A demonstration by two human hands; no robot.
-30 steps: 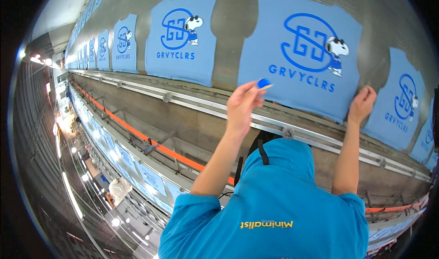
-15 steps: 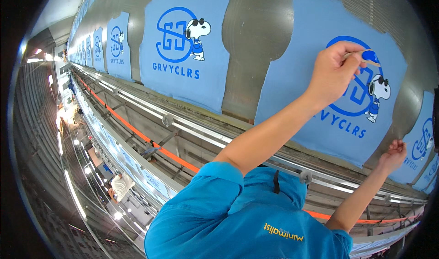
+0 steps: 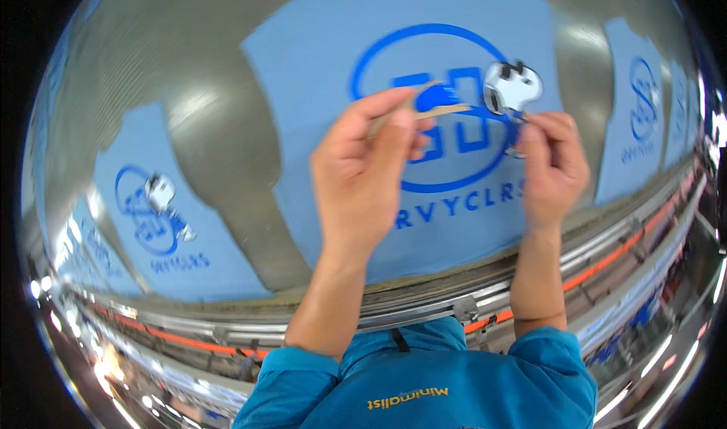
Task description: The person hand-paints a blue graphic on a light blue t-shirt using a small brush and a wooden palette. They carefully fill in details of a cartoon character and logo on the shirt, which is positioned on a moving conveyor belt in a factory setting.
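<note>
In front of me, a light blue shirt panel [image 3: 303,73] lies flat on the grey table, printed with a darker blue ring emblem, lettering and a white cartoon dog. My left hand [image 3: 356,164] is closed, pinching a small flat tan piece [image 3: 441,100] with wet-looking bright blue ink on its end, over the emblem. On the right, my right hand [image 3: 556,160] has thumb and fingers pressed together over the lower part of the dog print. Whether anything is between those fingertips I cannot make out.
More printed blue panels lie on the table, one to the left [image 3: 182,240] and others to the right [image 3: 625,126]. Along the near table edge runs a metal rail [image 3: 409,308] with a round knob [image 3: 465,308]. Below it passes an orange strip [image 3: 606,258].
The view has swung so the panel now sits centrally before me. My right hand has come up from the lower right beside the dog print. My left hand still holds the inked tan piece.
</note>
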